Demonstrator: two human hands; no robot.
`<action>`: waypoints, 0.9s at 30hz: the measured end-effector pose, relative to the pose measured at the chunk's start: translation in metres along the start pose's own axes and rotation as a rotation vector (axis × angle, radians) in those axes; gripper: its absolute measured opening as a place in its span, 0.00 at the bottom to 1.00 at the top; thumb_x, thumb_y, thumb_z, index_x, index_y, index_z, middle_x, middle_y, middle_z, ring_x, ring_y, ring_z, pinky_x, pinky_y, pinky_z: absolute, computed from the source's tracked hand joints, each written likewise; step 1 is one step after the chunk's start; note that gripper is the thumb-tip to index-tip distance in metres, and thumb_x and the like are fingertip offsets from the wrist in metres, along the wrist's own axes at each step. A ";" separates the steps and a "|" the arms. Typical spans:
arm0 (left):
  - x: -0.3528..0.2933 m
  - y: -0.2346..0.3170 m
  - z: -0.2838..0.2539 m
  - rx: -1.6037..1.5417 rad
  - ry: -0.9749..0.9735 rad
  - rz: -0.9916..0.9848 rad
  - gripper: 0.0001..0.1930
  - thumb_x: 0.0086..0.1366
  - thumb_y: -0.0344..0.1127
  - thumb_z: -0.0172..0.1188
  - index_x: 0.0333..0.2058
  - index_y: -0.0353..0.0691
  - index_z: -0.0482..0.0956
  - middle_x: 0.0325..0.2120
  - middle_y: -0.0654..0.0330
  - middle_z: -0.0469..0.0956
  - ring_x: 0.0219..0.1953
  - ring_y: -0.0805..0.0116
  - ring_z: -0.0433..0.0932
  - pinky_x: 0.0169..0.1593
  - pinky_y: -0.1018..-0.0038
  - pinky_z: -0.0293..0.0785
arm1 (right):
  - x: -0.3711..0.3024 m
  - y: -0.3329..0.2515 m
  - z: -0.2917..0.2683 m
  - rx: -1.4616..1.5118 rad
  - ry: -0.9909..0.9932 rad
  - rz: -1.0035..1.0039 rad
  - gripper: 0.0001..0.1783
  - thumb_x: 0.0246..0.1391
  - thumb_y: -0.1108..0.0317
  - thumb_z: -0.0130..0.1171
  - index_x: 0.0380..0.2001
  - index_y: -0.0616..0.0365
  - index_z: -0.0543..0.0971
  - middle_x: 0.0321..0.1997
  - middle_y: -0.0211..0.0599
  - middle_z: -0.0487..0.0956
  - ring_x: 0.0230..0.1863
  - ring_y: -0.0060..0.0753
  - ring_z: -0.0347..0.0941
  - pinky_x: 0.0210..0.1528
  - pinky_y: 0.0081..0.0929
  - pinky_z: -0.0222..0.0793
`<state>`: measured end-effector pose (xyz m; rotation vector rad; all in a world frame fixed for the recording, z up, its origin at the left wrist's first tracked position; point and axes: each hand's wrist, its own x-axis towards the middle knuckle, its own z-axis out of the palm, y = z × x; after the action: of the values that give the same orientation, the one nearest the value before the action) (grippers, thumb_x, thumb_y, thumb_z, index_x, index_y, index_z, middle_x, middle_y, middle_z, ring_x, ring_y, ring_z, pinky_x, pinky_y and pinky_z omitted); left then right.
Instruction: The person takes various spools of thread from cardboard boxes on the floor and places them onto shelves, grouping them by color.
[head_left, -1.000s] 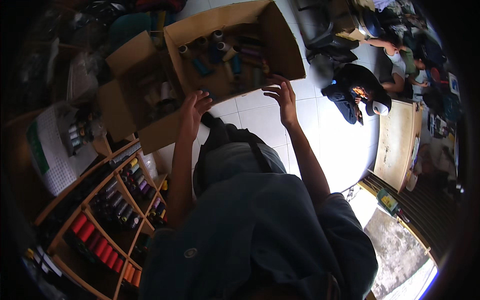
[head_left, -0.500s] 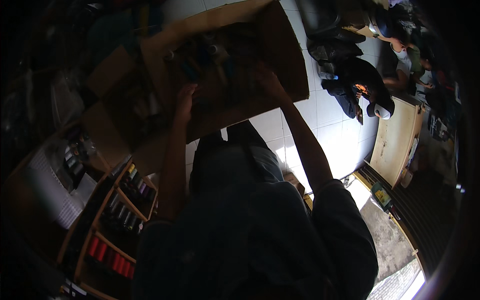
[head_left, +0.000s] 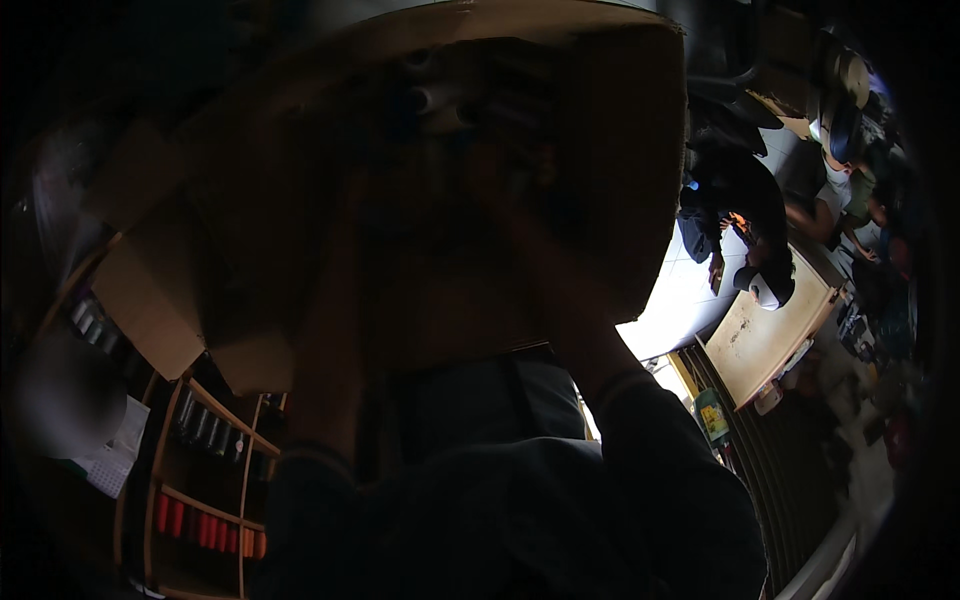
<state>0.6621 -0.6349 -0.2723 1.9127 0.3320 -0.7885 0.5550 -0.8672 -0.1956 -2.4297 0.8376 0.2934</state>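
Observation:
A large open cardboard box (head_left: 632, 150) fills the upper middle of the view, close in front of me. Cone-shaped thread spools with pale ends (head_left: 440, 112) lie in its dark inside, with other things too dim to name. Both my forearms reach over the near wall into the box. My left hand (head_left: 352, 195) is a faint shape at the left of the contents. My right hand (head_left: 488, 172) is just below the pale spool ends. Deep shadow hides the fingers of both hands, so I cannot tell what they touch.
Cardboard flaps (head_left: 150, 300) jut out at the left. Below them stands a wooden shelf (head_left: 205, 400) with red spools (head_left: 200, 525) and dark spools. A person in a dark top and cap (head_left: 745, 205) sits at the right, near a pale wooden board (head_left: 765, 335). More people are beyond.
The box now looks larger and nearer, covering more of the floor. My hands have gone deeper into its shadow, and the right one is closer to the spools.

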 end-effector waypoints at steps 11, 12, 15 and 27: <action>-0.009 -0.013 0.002 0.131 0.032 -0.022 0.29 0.58 0.42 0.56 0.56 0.38 0.61 0.51 0.50 0.68 0.52 0.56 0.68 0.53 0.65 0.66 | 0.001 0.015 0.002 0.510 -0.073 0.177 0.40 0.39 0.52 0.65 0.54 0.61 0.65 0.52 0.47 0.70 0.55 0.43 0.67 0.56 0.36 0.63; -0.012 -0.014 0.008 0.154 0.007 -0.033 0.29 0.58 0.42 0.56 0.56 0.37 0.62 0.51 0.50 0.68 0.52 0.56 0.68 0.53 0.65 0.66 | 0.001 0.028 0.001 0.494 -0.087 0.188 0.40 0.40 0.52 0.65 0.54 0.60 0.65 0.52 0.46 0.70 0.54 0.41 0.67 0.55 0.35 0.64; -0.026 -0.037 0.012 0.244 -0.052 -0.108 0.28 0.57 0.42 0.57 0.55 0.37 0.64 0.51 0.49 0.68 0.52 0.55 0.68 0.54 0.64 0.65 | 0.006 0.042 -0.026 0.528 -0.281 0.228 0.36 0.42 0.54 0.64 0.53 0.60 0.66 0.49 0.42 0.72 0.51 0.37 0.69 0.54 0.31 0.66; -0.088 -0.026 -0.002 0.146 -0.256 0.081 0.35 0.52 0.40 0.60 0.59 0.37 0.60 0.52 0.56 0.67 0.52 0.65 0.67 0.54 0.68 0.66 | 0.092 0.007 -0.103 0.197 -0.534 -0.273 0.31 0.42 0.62 0.65 0.51 0.61 0.69 0.45 0.45 0.75 0.47 0.38 0.72 0.50 0.33 0.68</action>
<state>0.5834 -0.6114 -0.2324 1.9185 0.0400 -1.0132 0.6252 -0.9758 -0.1475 -2.0954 0.2812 0.6789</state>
